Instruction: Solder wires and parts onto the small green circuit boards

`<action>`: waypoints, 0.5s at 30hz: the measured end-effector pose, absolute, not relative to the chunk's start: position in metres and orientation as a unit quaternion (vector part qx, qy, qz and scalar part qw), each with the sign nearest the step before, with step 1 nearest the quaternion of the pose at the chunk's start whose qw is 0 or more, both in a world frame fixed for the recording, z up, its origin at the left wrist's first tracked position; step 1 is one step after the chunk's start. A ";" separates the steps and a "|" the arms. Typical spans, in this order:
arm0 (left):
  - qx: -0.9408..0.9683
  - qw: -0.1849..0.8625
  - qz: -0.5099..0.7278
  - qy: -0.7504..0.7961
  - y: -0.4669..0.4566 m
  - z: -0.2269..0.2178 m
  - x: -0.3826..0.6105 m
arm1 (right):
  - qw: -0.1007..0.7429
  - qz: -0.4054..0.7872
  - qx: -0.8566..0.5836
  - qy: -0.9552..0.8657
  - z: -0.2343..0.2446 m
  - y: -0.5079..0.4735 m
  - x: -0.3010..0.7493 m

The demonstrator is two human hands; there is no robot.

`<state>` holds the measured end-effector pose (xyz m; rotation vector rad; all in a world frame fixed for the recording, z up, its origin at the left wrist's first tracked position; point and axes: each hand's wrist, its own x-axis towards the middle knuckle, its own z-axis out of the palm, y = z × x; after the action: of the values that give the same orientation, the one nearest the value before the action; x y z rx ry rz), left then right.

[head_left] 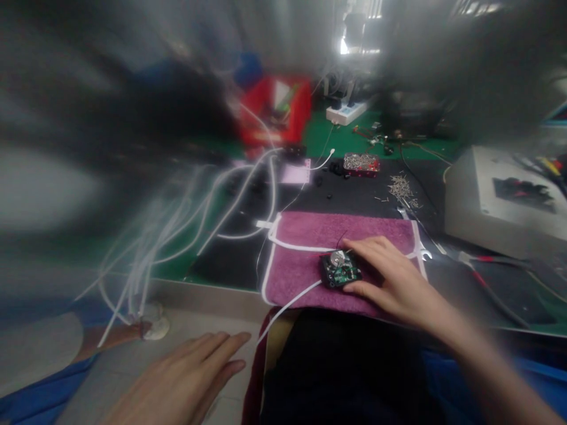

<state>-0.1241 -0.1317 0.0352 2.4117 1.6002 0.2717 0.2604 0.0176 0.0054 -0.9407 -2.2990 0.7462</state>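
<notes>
On a purple cloth (301, 230) lies a small green circuit board (348, 273) in a black housing, with a round silvery part on top. My right hand (394, 280) grips its right side between thumb and fingers. One white cable (296, 245) reaches the board's far side across the cloth. Another white cable (287, 305) runs from its near left corner over the table edge. My left hand (190, 372) is held off the table at lower left, fingers stretched and thumb apart, holding nothing. Its fingertips are close to the second cable's lower end.
Long white cables (163, 242) spread over the left side, where another person's hand (153, 327) shows. Behind the cloth are a red bin (301, 112), a tin of small metal parts (361, 164) and a loose pile of pins (401, 188). A grey box (478, 200) stands right, near a wrench (425, 254).
</notes>
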 end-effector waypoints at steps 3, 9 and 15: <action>0.839 0.104 0.119 0.521 -0.119 0.038 -0.087 | 0.273 0.290 -0.343 -0.851 0.007 0.017 0.262; 0.797 0.095 0.226 0.551 -0.114 0.015 -0.022 | 0.241 0.300 -0.321 -0.865 0.009 0.016 0.263; 0.747 0.135 0.296 0.580 -0.103 0.006 0.004 | 0.223 0.288 -0.305 -0.880 0.010 0.014 0.264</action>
<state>0.0041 -0.1035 0.0063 2.1639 1.6800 0.8573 0.2638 0.0144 0.0100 -0.8416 -2.4299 0.7966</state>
